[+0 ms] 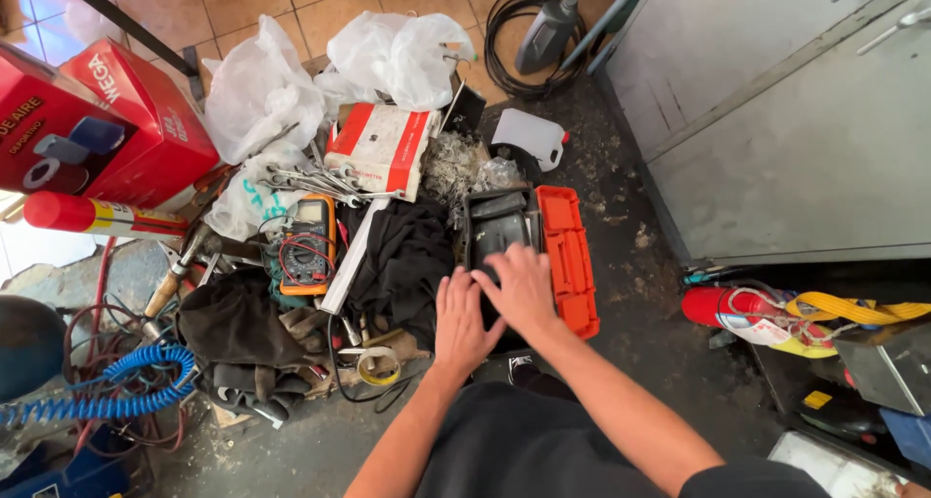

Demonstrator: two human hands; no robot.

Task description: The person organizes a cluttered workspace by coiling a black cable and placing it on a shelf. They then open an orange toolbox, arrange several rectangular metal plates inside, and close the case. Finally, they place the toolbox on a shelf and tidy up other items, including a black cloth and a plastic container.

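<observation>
A dark grey tool case (497, 222) with an orange edge (568, 260) lies on the grimy floor in the middle of the head view. My right hand (524, 289) rests flat on the case's near part, fingers spread. Just to its left, my left hand (461, 321) lies palm down on the case's near left corner, touching the black cloth (402, 256) beside it. Neither hand holds anything.
A multimeter (308, 241) with red leads, several wrenches (315, 181), a white and red box (380, 147) and plastic bags (262, 86) lie to the left. A blue coiled hose (126, 386) is at lower left, a red extinguisher (742, 309) at right, a grey cabinet (795, 120) beyond.
</observation>
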